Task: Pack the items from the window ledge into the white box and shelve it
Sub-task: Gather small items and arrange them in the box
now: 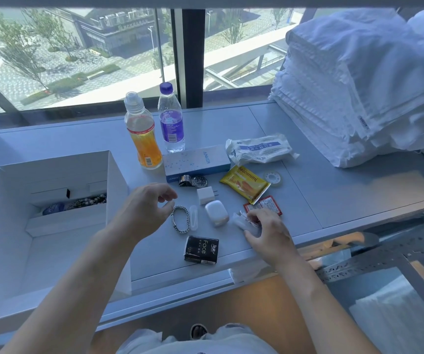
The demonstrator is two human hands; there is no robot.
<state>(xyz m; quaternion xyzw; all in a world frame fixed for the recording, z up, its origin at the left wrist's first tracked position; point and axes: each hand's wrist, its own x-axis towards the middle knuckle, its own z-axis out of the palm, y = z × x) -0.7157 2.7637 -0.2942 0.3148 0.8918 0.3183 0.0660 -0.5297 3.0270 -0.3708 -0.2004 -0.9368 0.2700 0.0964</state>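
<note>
Packing is underway: the right hand (264,227) pinches a small clear packet (244,222), the left hand (147,203) hovers loosely spread beside the chain bracelet (180,219), which likely goes next into the white box (113,175).

Box (52,200) left of bottles (170,118), seemingly.

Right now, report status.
Left hand open over bracelet. Right hand shut on white cable bundle. White box open, unobstructed.
</note>
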